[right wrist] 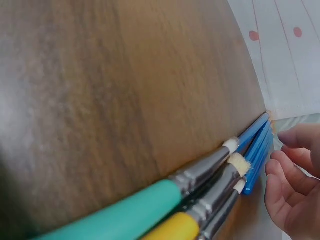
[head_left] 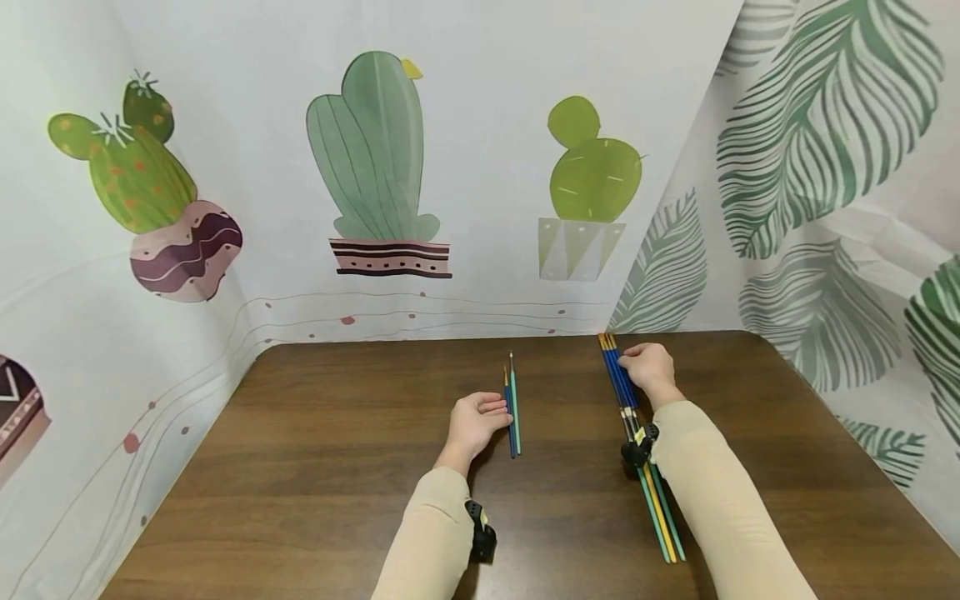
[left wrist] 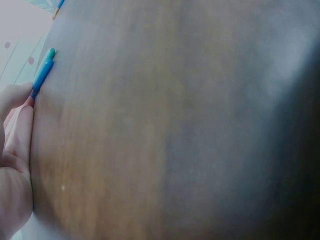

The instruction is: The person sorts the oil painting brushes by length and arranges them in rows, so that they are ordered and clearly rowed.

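Note:
Near the middle of the table, my left hand [head_left: 476, 429] pinches a thin blue paintbrush [head_left: 512, 417] between thumb and fingers. Alongside it lies a thin teal paintbrush [head_left: 516, 412]; both handle ends show past the thumb in the left wrist view. To the right, my right hand [head_left: 648, 368] is beside a group of blue-handled paintbrushes [head_left: 618, 379], fingertips close to their handles. In the right wrist view its thumb and loosely bent fingers [right wrist: 297, 172] stand apart with nothing between them.
Below the blue group lie larger paintbrushes with teal and yellow handles [head_left: 660, 517], pale bristles toward the blue ones, partly hidden by the right wrist camera [head_left: 637, 450]. The wooden table [head_left: 315, 467] meets a cactus-printed cloth [head_left: 480, 300] at its back edge.

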{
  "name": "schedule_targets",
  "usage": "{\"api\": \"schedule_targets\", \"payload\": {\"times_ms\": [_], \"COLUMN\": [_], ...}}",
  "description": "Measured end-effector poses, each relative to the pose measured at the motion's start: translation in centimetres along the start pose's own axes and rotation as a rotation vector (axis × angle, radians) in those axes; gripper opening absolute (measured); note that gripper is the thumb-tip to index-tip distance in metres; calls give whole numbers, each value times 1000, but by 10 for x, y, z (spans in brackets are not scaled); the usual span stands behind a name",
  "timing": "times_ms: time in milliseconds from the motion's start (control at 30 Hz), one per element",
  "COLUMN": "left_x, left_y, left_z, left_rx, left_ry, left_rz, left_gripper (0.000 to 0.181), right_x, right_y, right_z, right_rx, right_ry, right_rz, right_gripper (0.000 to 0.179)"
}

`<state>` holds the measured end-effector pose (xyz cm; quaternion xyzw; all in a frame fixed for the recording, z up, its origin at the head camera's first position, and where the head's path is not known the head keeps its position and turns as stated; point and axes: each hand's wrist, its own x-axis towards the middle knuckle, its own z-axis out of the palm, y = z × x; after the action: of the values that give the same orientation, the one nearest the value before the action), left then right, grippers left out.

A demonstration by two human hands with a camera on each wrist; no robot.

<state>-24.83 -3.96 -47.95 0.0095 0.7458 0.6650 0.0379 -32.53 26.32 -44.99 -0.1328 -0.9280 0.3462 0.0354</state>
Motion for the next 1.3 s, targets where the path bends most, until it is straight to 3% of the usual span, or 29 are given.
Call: {"api": "schedule_targets", "payload": {"times_ms": [333, 733, 867, 1033, 1300], "left_x": [2, 3, 3, 2, 2], "left_y": [-4, -5, -4, -3, -3], "left_z": [0, 0, 0, 0, 0], "left_rx": [15, 15, 10, 13, 23], "left_ry": [5, 4, 0, 0, 1], "left_rz": [10, 11, 13, 15, 19], "left_gripper": [43, 42, 42, 42, 41], "right_x": [-6, -15, -19, -26, -41], "right_y": [-2, -11, -17, -28, -46], "right_z": [-2, 9, 14, 20, 31], "right_rx": [36, 85, 146, 279, 406], "right_ry": [24, 68, 73, -3, -169], "right_rz": [-21, -102, -119, -95, -84], "right_gripper": [36, 39, 35, 31, 32]}}
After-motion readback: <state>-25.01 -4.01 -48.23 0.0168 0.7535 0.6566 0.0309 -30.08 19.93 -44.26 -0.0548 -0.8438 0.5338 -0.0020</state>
